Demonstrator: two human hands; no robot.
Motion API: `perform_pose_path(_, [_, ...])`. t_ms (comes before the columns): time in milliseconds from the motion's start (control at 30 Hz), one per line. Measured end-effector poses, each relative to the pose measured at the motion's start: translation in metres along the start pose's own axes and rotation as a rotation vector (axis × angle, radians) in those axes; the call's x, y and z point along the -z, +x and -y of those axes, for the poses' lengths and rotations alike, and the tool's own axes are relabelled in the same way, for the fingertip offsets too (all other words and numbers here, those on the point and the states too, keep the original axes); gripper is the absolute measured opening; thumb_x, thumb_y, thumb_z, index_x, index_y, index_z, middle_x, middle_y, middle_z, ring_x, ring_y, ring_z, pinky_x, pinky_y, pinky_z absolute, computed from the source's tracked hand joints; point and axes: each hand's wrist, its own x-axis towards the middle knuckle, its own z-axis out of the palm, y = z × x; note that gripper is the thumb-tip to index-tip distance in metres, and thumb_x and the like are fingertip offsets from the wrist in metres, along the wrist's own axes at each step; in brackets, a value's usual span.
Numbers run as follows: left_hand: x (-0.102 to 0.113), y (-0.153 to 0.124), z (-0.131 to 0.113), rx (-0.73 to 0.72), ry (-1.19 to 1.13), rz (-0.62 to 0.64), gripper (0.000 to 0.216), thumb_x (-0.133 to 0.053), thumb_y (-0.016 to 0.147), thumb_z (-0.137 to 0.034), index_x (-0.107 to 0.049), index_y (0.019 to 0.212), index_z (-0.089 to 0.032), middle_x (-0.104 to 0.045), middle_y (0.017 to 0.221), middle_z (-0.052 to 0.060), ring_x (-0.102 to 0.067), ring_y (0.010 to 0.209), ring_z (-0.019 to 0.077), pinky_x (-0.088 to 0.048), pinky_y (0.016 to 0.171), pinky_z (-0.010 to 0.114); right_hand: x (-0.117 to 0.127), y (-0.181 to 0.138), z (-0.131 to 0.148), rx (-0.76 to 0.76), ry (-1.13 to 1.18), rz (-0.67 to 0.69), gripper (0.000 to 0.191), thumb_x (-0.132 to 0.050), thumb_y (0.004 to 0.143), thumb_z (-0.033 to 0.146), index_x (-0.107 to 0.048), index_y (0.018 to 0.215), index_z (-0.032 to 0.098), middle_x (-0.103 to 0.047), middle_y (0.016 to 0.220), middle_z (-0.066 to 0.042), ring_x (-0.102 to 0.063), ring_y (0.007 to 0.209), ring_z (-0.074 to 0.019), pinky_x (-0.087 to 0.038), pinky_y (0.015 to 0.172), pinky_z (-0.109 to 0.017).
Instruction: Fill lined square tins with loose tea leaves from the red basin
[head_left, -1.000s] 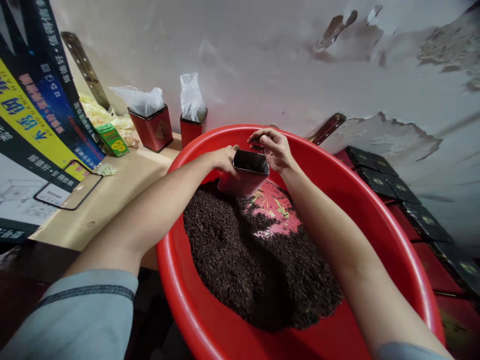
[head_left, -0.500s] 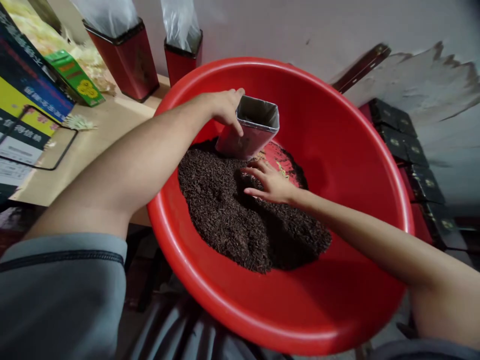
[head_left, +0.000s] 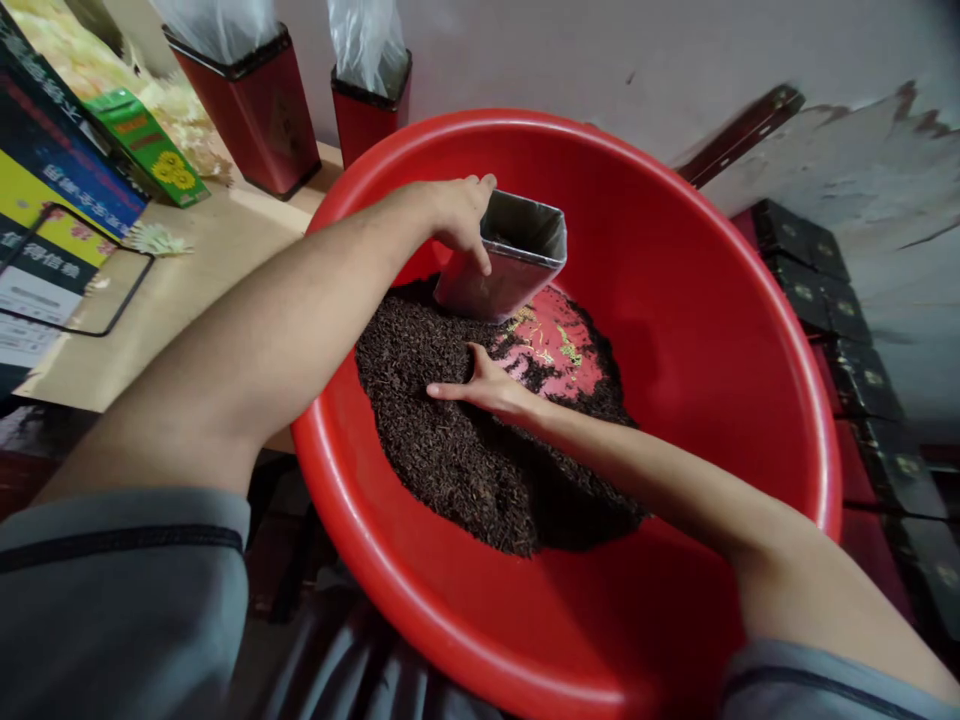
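My left hand (head_left: 466, 222) grips the rim of a rectangular tin canister (head_left: 495, 282) whose mouth is lined with clear plastic. The canister leans inside a big red plastic basin (head_left: 697, 330), its base against a heap of dark dried tea leaves (head_left: 442, 440). Lower down, my right hand (head_left: 486, 385) is pushed into the heap, thumb and index finger spread apart. Its other fingers are hidden in the leaves. Beside the canister, a pink patterned patch (head_left: 559, 340) of the basin's floor shows through the leaves.
Two red tins (head_left: 251, 115) stuffed with plastic bags stand behind the basin, on a light wooden table (head_left: 202, 265). A green box (head_left: 154, 150) and a printed carton (head_left: 56, 200) are at the left. Several stacked black-topped boxes (head_left: 821, 290) line the right side.
My right hand has moved left and down into the tea leaves, uncovering more of the pink patch. My left hand stays on the canister, and the view has shifted slightly.
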Motion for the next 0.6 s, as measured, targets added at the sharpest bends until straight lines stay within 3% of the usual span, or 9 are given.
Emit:
perform_pose_path(167, [-0.004,0.007,0.006,-0.030,0.031,0.016,0.128,-0.078,0.065,-0.072,-0.014,0.166,-0.026,-0.037,0.161,0.008,-0.030,0.151,0.0482,-0.027,0.124,0.048,-0.001,0.008,-0.008,0.125,-0.015,0.060,0.098,-0.099,0.053,0.043,-0.054,0.137,0.022,-0.073,0.126,-0.009,-0.068,0.119,-0.0305,-0.050,0.116,-0.055])
perform_pose_path(300, [-0.006,0.007,0.008,-0.028,0.051,0.002,0.128,-0.073,0.068,-0.077,-0.011,0.166,-0.024,-0.034,0.161,0.009,-0.027,0.152,0.0470,-0.028,0.123,0.046,-0.006,0.010,-0.007,0.188,0.009,0.110,0.090,-0.100,0.051,0.043,-0.059,0.129,0.024,-0.073,0.127,-0.008,-0.067,0.121,-0.0298,-0.045,0.120,-0.055])
perform_pose_path(600, [-0.002,-0.011,-0.004,-0.015,-0.004,-0.025,0.135,-0.088,0.057,-0.056,-0.017,0.165,-0.019,-0.039,0.162,0.016,-0.038,0.147,0.0433,-0.036,0.122,0.046,-0.010,0.015,-0.020,0.233,0.240,0.105,0.070,-0.093,0.046,0.031,-0.061,0.108,0.026,-0.075,0.105,-0.003,-0.072,0.102,-0.0285,-0.055,0.106,-0.052])
